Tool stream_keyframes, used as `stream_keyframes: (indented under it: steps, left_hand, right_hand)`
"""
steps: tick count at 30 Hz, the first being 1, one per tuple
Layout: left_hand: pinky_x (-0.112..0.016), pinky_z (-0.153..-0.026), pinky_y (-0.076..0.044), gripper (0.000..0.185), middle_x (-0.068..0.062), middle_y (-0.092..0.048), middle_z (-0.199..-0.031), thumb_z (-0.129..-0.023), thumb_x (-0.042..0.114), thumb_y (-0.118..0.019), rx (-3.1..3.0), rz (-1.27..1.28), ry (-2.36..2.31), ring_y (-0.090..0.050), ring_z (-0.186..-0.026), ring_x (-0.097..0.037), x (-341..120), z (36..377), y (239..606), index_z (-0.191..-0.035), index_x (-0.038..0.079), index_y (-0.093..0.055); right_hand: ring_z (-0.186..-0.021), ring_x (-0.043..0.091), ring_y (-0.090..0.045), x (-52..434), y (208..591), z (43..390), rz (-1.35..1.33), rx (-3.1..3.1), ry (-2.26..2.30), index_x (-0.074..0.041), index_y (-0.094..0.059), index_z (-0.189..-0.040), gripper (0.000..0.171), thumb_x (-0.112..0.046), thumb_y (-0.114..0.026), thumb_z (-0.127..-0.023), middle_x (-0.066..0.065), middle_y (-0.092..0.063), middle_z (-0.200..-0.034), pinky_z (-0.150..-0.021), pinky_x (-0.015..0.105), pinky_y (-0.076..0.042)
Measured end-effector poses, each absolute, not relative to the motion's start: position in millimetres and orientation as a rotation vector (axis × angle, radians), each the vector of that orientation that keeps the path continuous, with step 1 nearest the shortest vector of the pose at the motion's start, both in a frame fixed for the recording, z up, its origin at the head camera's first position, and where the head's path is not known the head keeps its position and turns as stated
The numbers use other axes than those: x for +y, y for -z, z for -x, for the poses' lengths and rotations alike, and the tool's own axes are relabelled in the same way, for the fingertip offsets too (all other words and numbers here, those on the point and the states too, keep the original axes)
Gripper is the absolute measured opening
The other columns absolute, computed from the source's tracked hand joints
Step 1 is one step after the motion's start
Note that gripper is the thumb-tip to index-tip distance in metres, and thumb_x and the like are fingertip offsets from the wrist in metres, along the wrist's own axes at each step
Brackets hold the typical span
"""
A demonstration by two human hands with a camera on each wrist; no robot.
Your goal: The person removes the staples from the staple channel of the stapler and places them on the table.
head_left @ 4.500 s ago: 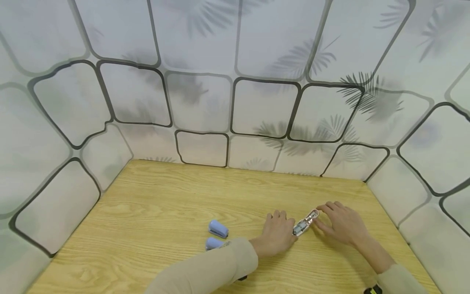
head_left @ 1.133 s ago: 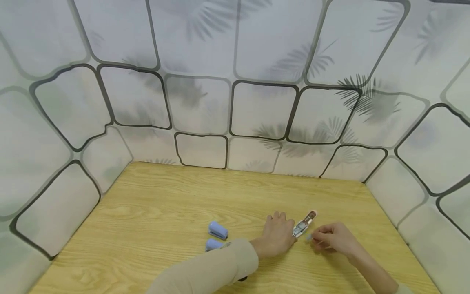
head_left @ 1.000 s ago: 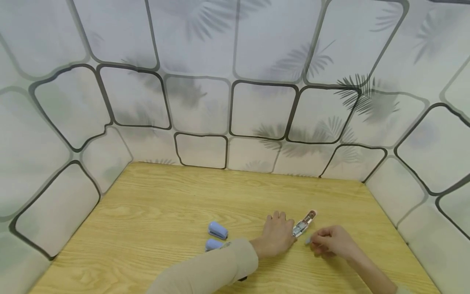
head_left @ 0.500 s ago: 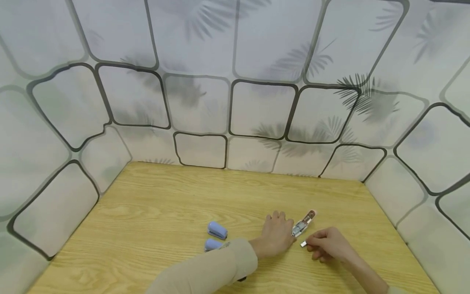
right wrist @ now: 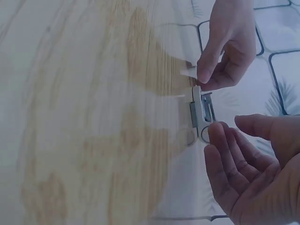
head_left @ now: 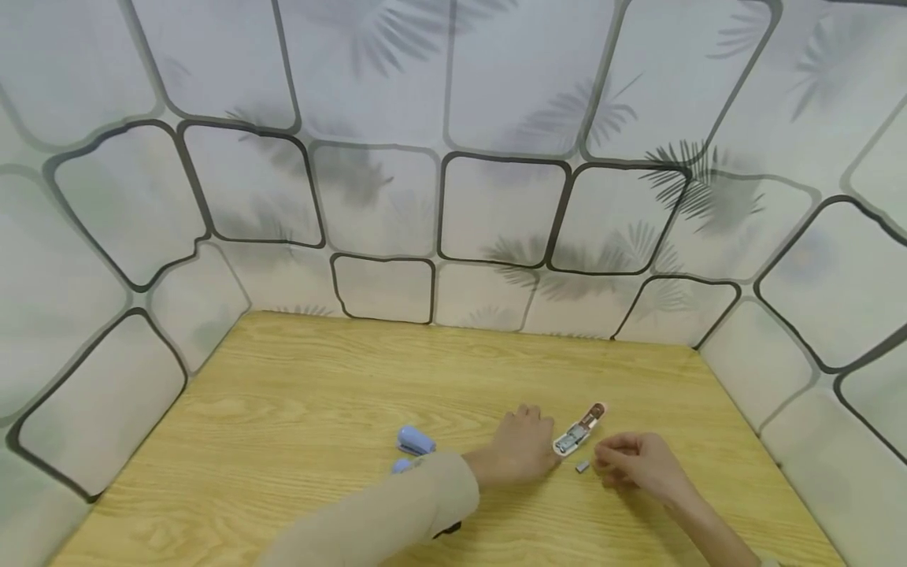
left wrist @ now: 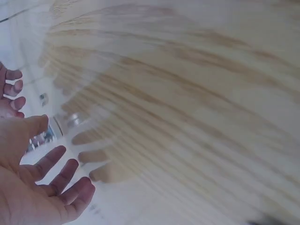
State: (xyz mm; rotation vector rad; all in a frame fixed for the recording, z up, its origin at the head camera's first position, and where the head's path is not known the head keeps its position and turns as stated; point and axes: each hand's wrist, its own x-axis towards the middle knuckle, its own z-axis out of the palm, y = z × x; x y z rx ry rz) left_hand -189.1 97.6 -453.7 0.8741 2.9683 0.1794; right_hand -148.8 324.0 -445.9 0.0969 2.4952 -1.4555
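A small pale stapler [head_left: 579, 431] lies on the wooden table [head_left: 319, 378], its metal inner parts and reddish-brown far end facing up. My left hand [head_left: 516, 447] rests just left of its near end, fingers loosely bent; in the left wrist view its thumb and fingers stand apart. A short grey block of staples [head_left: 583, 467] lies on the table, just right of the stapler's near end. My right hand [head_left: 641, 466] hovers beside it; the right wrist view shows its thumb and fingers parted with nothing between them.
One light-blue mini stapler [head_left: 416, 440] lies left of my left arm. A second blue stapler [head_left: 401, 465] is mostly hidden by the beige sleeve [head_left: 397, 504]. Patterned white walls [head_left: 383, 197] enclose the table at the back and sides.
Earlier my right fingers left the stapler's far end and pinched the staple block; they have now let it go onto the table. My left hand has shifted slightly left, off the stapler.
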Motion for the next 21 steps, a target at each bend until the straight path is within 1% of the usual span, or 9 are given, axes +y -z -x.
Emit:
stream_keyframes:
  steps: [3, 7, 12, 14, 18, 21]
  left_hand:
    - [-0.034, -0.096, -0.057, 0.041, -0.003, -0.07, -0.118, -0.098, 0.049, -0.071, 2.929, -0.902, -0.214, -0.066, -0.113, -0.018, 81.5, 189.4, 446.1, -0.12, 0.015, -0.072]
    - [-0.033, -0.094, -0.057, 0.035, 0.0, -0.07, -0.113, -0.099, 0.046, -0.072, 2.896, -0.958, -0.277, -0.066, -0.108, -0.017, 54.9, 189.4, 437.8, -0.116, 0.016, -0.072]
    - [-0.031, -0.094, -0.058, 0.036, 0.0, -0.072, -0.117, -0.099, 0.045, -0.073, 2.889, -1.01, -0.312, -0.067, -0.108, -0.017, 20.4, 189.2, 429.7, -0.119, 0.016, -0.072]
    - [-0.032, -0.095, -0.059, 0.037, -0.001, -0.072, -0.119, -0.099, 0.045, -0.072, 2.888, -1.036, -0.319, -0.067, -0.11, -0.018, 7.2, 189.3, 426.9, -0.12, 0.015, -0.072]
    - [-0.038, -0.099, -0.059, 0.038, -0.004, -0.073, -0.122, -0.1, 0.043, -0.071, 2.863, -1.081, -0.405, -0.067, -0.114, -0.022, -17.2, 189.0, 422.7, -0.121, 0.012, -0.072]
    - [-0.041, -0.1, -0.058, 0.037, -0.005, -0.073, -0.123, -0.1, 0.04, -0.071, 2.839, -1.075, -0.503, -0.067, -0.116, -0.024, -35.3, 188.2, 422.0, -0.122, 0.01, -0.072]
  right_hand:
    - [-0.076, 0.015, -0.074, 315.2, 440.7, 147.3, -0.101, 2.57, 1.427, 0.012, -0.069, -0.118, 0.034, -0.018, -0.068, -0.103, 0.01, -0.08, -0.096, -0.069, 0.029, -0.064]
    - [-0.074, 0.015, -0.074, 300.6, 434.6, 146.5, -0.069, 2.636, 1.406, 0.01, -0.072, -0.116, 0.03, -0.017, -0.071, -0.101, 0.013, -0.08, -0.095, -0.065, 0.028, -0.062]
    - [-0.072, 0.017, -0.075, 280.5, 431.4, 148.4, 0.087, 2.696, 1.377, 0.007, -0.075, -0.113, 0.028, -0.018, -0.074, -0.099, 0.015, -0.08, -0.095, -0.062, 0.029, -0.061]
    - [-0.072, 0.017, -0.074, 272.3, 431.5, 149.9, 0.153, 2.716, 1.364, 0.004, -0.076, -0.11, 0.027, -0.02, -0.074, -0.098, 0.014, -0.079, -0.096, -0.062, 0.028, -0.061]
    - [-0.07, 0.016, -0.071, 255.7, 431.8, 151.4, 0.297, 2.777, 1.332, -0.001, -0.077, -0.106, 0.022, -0.022, -0.074, -0.098, 0.012, -0.078, -0.091, -0.06, 0.024, -0.058]
    - [-0.067, 0.01, -0.067, 240.7, 431.4, 152.0, 0.389, 2.834, 1.302, -0.005, -0.078, -0.101, 0.018, -0.023, -0.076, -0.097, 0.007, -0.078, -0.089, -0.06, 0.021, -0.054]
